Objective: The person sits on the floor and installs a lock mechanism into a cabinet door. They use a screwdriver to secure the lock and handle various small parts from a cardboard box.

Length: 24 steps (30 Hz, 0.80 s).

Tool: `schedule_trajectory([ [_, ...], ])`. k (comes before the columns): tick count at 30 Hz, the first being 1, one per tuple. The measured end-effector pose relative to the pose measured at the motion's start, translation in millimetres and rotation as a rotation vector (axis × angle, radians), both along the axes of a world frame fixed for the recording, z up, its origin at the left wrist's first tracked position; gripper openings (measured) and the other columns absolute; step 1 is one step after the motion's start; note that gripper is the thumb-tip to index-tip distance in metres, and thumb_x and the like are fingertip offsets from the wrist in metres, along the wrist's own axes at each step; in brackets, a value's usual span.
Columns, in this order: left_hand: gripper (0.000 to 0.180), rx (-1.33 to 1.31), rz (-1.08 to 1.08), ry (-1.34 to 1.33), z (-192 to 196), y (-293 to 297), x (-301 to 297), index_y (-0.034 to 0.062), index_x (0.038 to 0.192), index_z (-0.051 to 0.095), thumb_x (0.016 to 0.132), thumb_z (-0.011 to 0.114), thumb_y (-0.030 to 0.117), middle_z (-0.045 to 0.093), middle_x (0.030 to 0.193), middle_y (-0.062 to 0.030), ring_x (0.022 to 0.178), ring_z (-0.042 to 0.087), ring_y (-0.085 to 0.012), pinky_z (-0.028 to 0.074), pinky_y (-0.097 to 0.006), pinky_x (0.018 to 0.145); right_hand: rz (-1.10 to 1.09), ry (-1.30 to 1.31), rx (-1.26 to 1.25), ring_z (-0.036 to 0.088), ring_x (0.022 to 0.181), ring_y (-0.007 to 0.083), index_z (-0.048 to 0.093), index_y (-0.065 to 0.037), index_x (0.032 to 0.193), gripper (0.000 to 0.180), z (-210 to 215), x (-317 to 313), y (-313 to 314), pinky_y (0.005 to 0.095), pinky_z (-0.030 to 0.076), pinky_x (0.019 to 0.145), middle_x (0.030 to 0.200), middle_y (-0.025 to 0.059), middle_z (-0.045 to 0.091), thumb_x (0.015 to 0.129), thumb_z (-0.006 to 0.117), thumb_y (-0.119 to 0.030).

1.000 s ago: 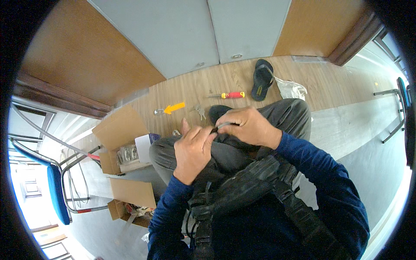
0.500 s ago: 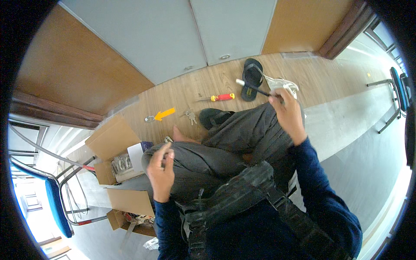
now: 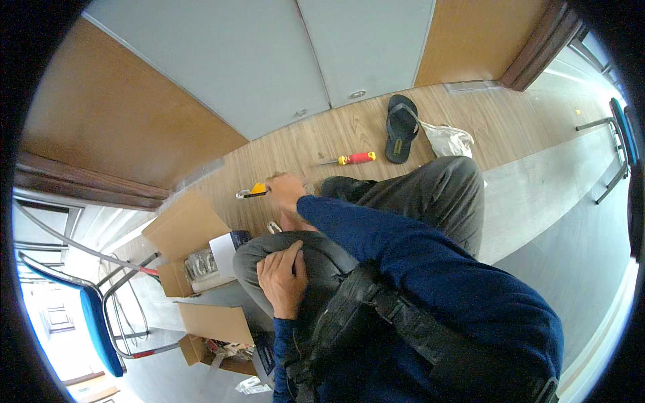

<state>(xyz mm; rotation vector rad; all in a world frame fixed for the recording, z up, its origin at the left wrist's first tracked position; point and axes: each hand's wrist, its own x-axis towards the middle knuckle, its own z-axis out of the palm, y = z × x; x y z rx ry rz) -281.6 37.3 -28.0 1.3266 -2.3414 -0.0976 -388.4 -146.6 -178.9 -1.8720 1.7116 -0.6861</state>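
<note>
My right hand (image 3: 287, 192) reaches across to the far left over the wooden floor, closed on a thin black marker (image 3: 255, 195). The marker lies over an orange arrow-shaped piece (image 3: 259, 187), beside a small shiny metal thing (image 3: 242, 194) whose kind I cannot make out. My left hand (image 3: 282, 275) rests palm down on my left knee, fingers laid along the trouser cloth and holding nothing. A red and yellow screwdriver (image 3: 356, 158) lies farther right on the floor. The spot where keys lay is hidden behind my right hand.
A black flip-flop (image 3: 402, 131) and a white cloth bag (image 3: 449, 141) lie at the far right. Open cardboard boxes (image 3: 176, 279) (image 3: 211, 316) stand on the left near a blue chair (image 3: 101, 322). Grey cabinet doors (image 3: 269, 60) rise at the back.
My right hand has swung from the right across to the far left, bringing the marker over the arrow piece. My left hand has lowered from the air onto my knee.
</note>
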Motion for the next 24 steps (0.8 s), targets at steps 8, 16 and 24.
schedule_trajectory([
  [8,0.019,0.041,-0.001,0.072,6.2,-4.2,1.2,0.013,0.098,0.068,0.079,0.065,0.013,0.065,0.079,-0.0034,0.077,0.059,-0.0212,0.041,-0.034,0.072,0.284,0.039,-0.081,0.06,0.096,0.0345,0.067,-0.006,0.094,0.026,9.8,33.1,7.9,0.0444,0.05,0.082,0.097,0.018,0.064,0.079,0.057,-0.026],
  [16,0.019,0.046,-0.034,0.152,0.9,-4.6,-2.1,0.0139,0.098,0.069,0.08,0.065,0.018,0.066,0.079,-0.0043,0.076,0.06,-0.0212,0.041,-0.034,0.072,-0.022,0.461,-0.463,0.059,0.095,0.0288,0.068,-0.01,0.089,0.019,-1.6,-197.7,59.5,0.0408,0.047,0.084,0.1,0.0099,0.065,0.08,0.053,-0.017],
  [24,0.019,-0.029,-0.005,0.173,1.8,-5.6,3.8,0.0146,0.097,0.069,0.08,0.064,0.019,0.066,0.078,-0.0045,0.077,0.061,-0.021,0.041,-0.034,0.072,-0.372,-0.278,-0.274,0.063,0.091,0.0313,0.062,-0.004,0.109,0.025,143.9,-216.1,140.0,0.0365,0.048,0.083,0.1,0.0166,0.065,0.087,0.055,-0.014],
])
